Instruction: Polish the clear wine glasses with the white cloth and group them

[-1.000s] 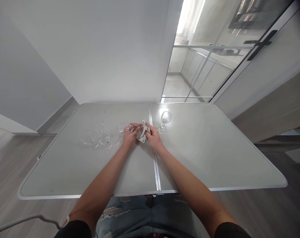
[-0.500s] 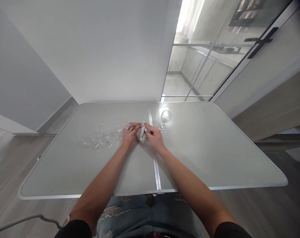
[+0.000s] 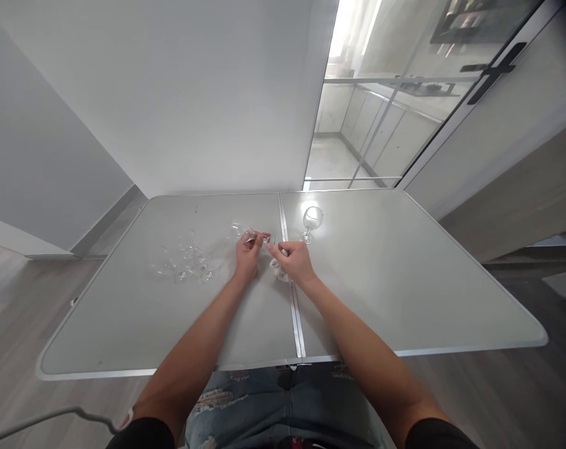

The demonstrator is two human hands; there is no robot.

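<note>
Over the middle of the grey table [image 3: 380, 299], my left hand [image 3: 248, 255] is closed on the stem of a clear wine glass [image 3: 243, 233] that lies tilted, bowl to the left. My right hand [image 3: 294, 262] is closed on a crumpled grey cloth [image 3: 279, 269], which hangs below its fingers. The right hand's fingertips reach toward the glass's foot beside my left fingers. An upright wine glass [image 3: 311, 222] stands just behind the right hand.
Several more clear glasses [image 3: 185, 265] stand grouped on the table left of my left hand. A seam [image 3: 296, 312] runs down the table's middle. A white wall rises behind the table, with a glass door at the back right.
The cloth has come off the glass and now sits lower in my right hand. The glass in my left hand has tipped up and left. Both hands shifted slightly.
</note>
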